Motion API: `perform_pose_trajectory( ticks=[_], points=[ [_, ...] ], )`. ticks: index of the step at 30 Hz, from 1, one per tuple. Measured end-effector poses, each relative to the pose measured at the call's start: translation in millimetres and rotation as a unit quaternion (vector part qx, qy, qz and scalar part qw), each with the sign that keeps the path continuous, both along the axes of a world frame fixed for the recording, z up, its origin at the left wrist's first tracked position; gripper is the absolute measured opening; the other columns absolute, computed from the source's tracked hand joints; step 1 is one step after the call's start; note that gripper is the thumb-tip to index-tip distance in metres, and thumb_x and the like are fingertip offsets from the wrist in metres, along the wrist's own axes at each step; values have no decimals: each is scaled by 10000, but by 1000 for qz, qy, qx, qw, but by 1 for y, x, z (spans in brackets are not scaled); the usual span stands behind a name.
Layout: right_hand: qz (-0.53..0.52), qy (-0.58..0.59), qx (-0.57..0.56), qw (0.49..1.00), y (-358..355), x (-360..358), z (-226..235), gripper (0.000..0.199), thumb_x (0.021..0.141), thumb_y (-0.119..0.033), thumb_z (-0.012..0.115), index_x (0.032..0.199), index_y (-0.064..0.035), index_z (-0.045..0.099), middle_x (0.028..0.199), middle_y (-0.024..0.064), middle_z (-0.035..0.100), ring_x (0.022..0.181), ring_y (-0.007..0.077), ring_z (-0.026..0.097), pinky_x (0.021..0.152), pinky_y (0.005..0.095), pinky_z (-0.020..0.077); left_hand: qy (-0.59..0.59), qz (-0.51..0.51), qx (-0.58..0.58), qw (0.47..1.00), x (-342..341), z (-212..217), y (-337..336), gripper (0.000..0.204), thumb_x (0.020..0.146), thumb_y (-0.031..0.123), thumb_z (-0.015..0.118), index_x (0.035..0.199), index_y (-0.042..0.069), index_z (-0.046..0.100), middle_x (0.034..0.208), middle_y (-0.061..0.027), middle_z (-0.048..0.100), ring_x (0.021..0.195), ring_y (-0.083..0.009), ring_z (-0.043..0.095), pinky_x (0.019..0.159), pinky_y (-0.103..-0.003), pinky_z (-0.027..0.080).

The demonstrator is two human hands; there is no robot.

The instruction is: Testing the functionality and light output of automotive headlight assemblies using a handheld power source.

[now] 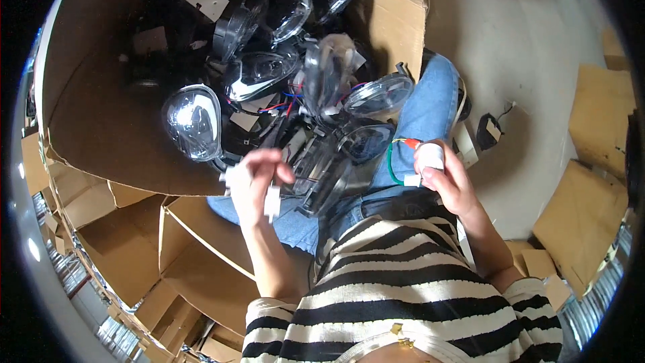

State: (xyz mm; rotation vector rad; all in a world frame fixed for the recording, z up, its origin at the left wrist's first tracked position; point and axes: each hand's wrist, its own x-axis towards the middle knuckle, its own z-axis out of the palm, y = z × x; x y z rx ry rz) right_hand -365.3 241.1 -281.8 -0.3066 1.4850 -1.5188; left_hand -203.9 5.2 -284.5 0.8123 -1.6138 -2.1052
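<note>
My left hand (257,185) is blurred and pinches a small white connector (272,202) just above my lap. My right hand (449,176) grips a small white cylindrical part (431,156); green and red wires (393,161) run from it to a white plug (412,180). Between both hands a black lamp housing (322,175) with a clear lens rests on my jeans. In front of me a big cardboard box (101,114) holds several black headlight units (195,121) with clear domed lenses.
Flattened and folded cardboard boxes (195,262) lie at the lower left, more cardboard pieces (591,202) on the grey floor at the right. A small black part (488,129) with a wire lies on the floor by my right knee.
</note>
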Motion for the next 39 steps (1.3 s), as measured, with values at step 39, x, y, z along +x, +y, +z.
perform_pose_trajectory(
  ticks=[39],
  points=[
    [37, -240, -58, 968, -48, 49, 20, 366, 712, -5, 498, 1042, -36, 343, 826, 35, 460, 661, 79, 469, 558, 198, 398, -93, 42, -485, 869, 36, -29, 69, 130, 716, 32, 498, 831, -23, 521, 650, -141, 532, 524, -230, 500, 504, -277, 410]
  ],
)
